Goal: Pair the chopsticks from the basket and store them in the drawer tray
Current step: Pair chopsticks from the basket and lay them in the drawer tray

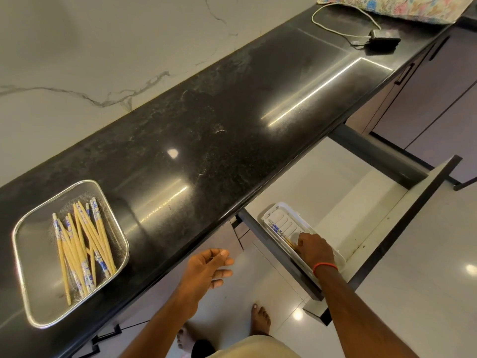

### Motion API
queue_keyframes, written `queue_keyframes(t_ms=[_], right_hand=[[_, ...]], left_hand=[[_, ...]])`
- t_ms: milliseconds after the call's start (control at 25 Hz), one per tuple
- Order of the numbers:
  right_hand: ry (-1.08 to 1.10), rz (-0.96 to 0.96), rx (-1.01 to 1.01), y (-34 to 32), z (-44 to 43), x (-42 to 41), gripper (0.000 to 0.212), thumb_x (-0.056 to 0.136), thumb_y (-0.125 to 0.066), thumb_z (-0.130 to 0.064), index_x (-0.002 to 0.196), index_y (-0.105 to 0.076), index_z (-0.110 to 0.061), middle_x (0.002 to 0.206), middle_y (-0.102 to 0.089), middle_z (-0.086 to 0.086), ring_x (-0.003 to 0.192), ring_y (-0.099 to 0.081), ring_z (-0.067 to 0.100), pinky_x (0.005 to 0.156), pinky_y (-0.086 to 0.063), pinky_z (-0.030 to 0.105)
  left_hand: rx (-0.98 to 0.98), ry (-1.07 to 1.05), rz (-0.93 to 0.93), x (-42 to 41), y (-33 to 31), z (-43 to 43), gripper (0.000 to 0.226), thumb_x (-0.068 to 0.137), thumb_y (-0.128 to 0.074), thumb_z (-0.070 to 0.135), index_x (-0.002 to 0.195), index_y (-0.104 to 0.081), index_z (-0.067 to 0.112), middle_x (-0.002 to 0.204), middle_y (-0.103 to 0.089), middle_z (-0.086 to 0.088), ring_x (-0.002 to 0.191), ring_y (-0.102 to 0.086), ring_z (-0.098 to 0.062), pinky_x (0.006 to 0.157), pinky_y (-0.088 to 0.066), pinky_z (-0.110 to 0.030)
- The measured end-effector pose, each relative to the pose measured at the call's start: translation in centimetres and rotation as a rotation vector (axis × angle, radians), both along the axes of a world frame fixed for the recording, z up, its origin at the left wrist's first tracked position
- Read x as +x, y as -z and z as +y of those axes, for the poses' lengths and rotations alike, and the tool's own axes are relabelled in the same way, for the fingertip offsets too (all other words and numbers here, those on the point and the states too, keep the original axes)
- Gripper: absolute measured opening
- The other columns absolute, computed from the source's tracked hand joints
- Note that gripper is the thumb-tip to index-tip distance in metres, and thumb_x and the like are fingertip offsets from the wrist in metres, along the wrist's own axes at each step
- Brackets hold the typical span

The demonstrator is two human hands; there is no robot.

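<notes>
Kitchen, long black polished stone countertop (206, 140) w/ speckle + glare streaks, running near-left to far-right; pale marble-look wall (90, 47) w/ grey veins behind it; glossy light floor tiles (426, 267) on the right. Far right on counter: small black box (384, 42) w/ pale cord looped (335, 19), and a floral cloth (402, 6) at the corner. Near left on counter: steel mesh basket (28, 254), rounded-square, shiny rim, holding a loose crossed heap of bamboo chopsticks (82, 249) w/ blue-white patterned tops. Under the counter edge a drawer (402, 210) is pulled out, dark frame, pale interior. Inside, at its left side, a white plastic ribbed tray (284, 220), oblong. A chopstick pair (278, 232) lies in the tray, blue tops pointing far. Right hand (316, 250), red thread at wrist, is down in the tray, fingers curled over the pair's near ends; actual grip can't tell. Left hand (206, 267) hangs in the air below the counter edge, loosely half-curled, holding nothing. Bare feet on tiles at near edge.
</notes>
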State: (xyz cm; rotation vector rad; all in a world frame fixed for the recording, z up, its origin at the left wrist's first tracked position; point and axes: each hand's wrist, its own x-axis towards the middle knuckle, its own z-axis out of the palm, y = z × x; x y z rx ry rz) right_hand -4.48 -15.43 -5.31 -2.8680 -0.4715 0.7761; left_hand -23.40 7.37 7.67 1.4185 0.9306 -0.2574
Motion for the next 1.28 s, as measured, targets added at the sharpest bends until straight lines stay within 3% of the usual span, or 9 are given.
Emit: queue_keyframes(t_ms=[160, 400, 600, 760, 840, 1000, 1080, 1280], right_hand=[[0.006, -0.011, -0.027, -0.3, 0.1, -0.4, 0.017, 0.094, -0.051, -0.022, 0.085, -0.065, -0.02, 0.089, -0.07, 0.005, 0.083, -0.066, 0.024, 0.076, -0.054, 0.034], [-0.03, -0.039, -0.055, -1.0, 0.0, -1.1, 0.02, 0.098, -0.051, -0.033, 0.092, -0.065, -0.021, 0.087, -0.071, 0.001, 0.081, -0.067, 0.018, 0.078, -0.057, 0.032], [-0.048, -0.003, -0.035, -1.2, 0.1, -1.3, 0.024, 0.098, -0.042, -0.042, 0.081, -0.053, -0.029, 0.08, -0.063, -0.006, 0.075, -0.061, 0.012, 0.074, -0.052, 0.026], [0.019, 0.084, -0.022, -1.8, 0.2, -1.2, 0.029, 0.095, -0.037, -0.054, 0.087, -0.056, -0.034, 0.099, -0.068, 0.002, 0.088, -0.063, 0.021, 0.08, -0.049, 0.032], [0.101, 0.108, -0.009, -3.0, 0.7, -1.5, 0.036, 0.092, -0.041, -0.061, 0.078, -0.057, -0.032, 0.098, -0.066, 0.005, 0.086, -0.061, 0.025, 0.08, -0.047, 0.034], [0.23, 0.01, 0.099, -6.5, 2.8, -1.1, 0.031, 0.087, -0.063, -0.052, 0.075, -0.065, -0.024, 0.081, -0.064, 0.005, 0.076, -0.056, 0.031, 0.075, -0.046, 0.034], [0.192, -0.042, 0.158, -8.8, 4.8, -1.1, 0.028, 0.09, -0.059, -0.051, 0.081, -0.064, -0.025, 0.081, -0.063, 0.008, 0.076, -0.051, 0.03, 0.076, -0.046, 0.035], [-0.027, -0.175, 0.457, -14.1, 11.3, -2.3, 0.023, 0.095, -0.06, -0.036, 0.081, -0.064, -0.018, 0.062, -0.063, 0.0, 0.055, -0.057, 0.018, 0.053, -0.043, 0.027]], left_hand=[[-0.013, 0.014, 0.003, -0.3, 0.2, 0.1, 0.022, 0.097, -0.058, 0.034, 0.108, -0.069, 0.018, 0.103, -0.079, 0.003, 0.097, -0.075, -0.019, 0.088, -0.056, -0.035], [-0.015, -0.001, 0.005, -0.9, -0.2, 0.6, 0.021, 0.098, -0.058, 0.032, 0.109, -0.068, 0.018, 0.106, -0.077, 0.002, 0.099, -0.074, -0.018, 0.086, -0.056, -0.033], [-0.016, -0.033, 0.005, -1.6, -1.5, 1.5, 0.02, 0.097, -0.06, 0.037, 0.103, -0.069, 0.02, 0.104, -0.078, 0.003, 0.097, -0.074, -0.017, 0.087, -0.055, -0.033], [-0.033, -0.044, 0.017, -2.2, -2.1, 2.4, 0.017, 0.096, -0.061, 0.04, 0.098, -0.067, 0.025, 0.099, -0.077, 0.008, 0.087, -0.073, -0.01, 0.077, -0.052, -0.025], [-0.034, -0.075, 0.002, -2.6, -2.5, 2.9, 0.013, 0.095, -0.062, 0.04, 0.096, -0.067, 0.027, 0.097, -0.077, 0.009, 0.084, -0.072, -0.009, 0.077, -0.051, -0.026], [0.041, -0.123, -0.092, -3.8, -4.1, 4.5, 0.019, 0.096, -0.062, 0.036, 0.106, -0.068, 0.022, 0.1, -0.077, 0.005, 0.086, -0.071, -0.009, 0.08, -0.054, -0.027], [0.078, -0.165, -0.151, -4.3, -4.9, 5.6, 0.021, 0.096, -0.062, 0.033, 0.109, -0.069, 0.017, 0.106, -0.077, -0.003, 0.088, -0.071, -0.012, 0.08, -0.053, -0.027], [0.107, -0.273, -0.22, -5.1, -6.9, 8.9, 0.025, 0.098, -0.059, 0.032, 0.114, -0.067, 0.016, 0.107, -0.077, 0.002, 0.097, -0.073, -0.016, 0.08, -0.056, -0.023]])
